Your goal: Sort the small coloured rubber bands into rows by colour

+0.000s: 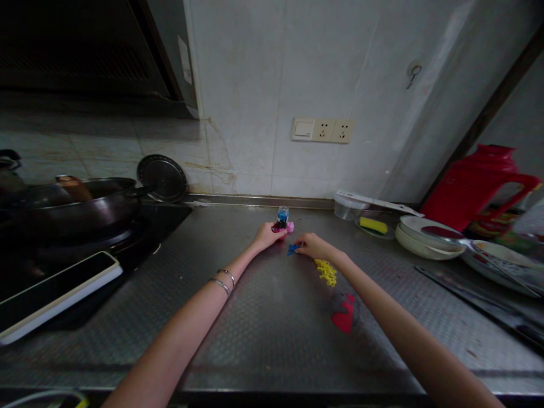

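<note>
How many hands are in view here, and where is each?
2: the left hand at the small clear container, the right hand at the blue item; no others show.

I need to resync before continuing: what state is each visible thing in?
Left hand, holding the clear jar
Clear jar, upright, partly filled
Right hand, at the blue pieces; grip unclear
Yellow pieces, loosely heaped
Red pieces, on the counter
Pan, uncovered
Dark disc, leaning on the wall
White bowls, stacked
Wall switch, position unclear
</note>
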Demonstrator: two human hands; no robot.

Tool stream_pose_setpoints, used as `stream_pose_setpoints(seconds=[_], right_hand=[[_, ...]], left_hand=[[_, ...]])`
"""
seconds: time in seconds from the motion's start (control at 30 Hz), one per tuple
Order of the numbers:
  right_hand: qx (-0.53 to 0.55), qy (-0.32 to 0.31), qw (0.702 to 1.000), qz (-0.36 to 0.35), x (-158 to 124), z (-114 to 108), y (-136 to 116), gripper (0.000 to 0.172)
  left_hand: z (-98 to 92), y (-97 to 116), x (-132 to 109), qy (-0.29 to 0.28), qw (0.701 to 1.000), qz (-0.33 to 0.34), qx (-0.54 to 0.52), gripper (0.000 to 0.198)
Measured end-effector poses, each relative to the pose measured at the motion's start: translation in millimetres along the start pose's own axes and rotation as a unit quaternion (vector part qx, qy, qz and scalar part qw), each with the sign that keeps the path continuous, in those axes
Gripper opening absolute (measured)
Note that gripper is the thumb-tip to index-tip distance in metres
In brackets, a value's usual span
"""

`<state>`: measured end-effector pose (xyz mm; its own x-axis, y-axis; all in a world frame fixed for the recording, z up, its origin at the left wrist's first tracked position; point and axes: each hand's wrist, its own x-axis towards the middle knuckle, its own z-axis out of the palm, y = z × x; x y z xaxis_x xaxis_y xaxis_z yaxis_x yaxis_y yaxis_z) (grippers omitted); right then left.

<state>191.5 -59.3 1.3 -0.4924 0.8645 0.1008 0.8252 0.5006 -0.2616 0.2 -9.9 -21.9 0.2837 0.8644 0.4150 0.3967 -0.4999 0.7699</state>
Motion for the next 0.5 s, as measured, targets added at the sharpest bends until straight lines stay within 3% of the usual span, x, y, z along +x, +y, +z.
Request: stream_pose_setpoints(seconds=[0.2, 0.5], right_hand=[[0.006, -0.018, 1.000, 0.016, 6, -2, -6, 0.023], [0.004, 0.005, 1.000, 0.019, 3, -3, -11, 0.021]], left_hand=[[-0.3, -3, 1, -0.003, 1.000, 0.004, 0.021, 0.049], [0.1, -3, 1, -0.005, 1.000, -0.001, 0.017, 0.048]])
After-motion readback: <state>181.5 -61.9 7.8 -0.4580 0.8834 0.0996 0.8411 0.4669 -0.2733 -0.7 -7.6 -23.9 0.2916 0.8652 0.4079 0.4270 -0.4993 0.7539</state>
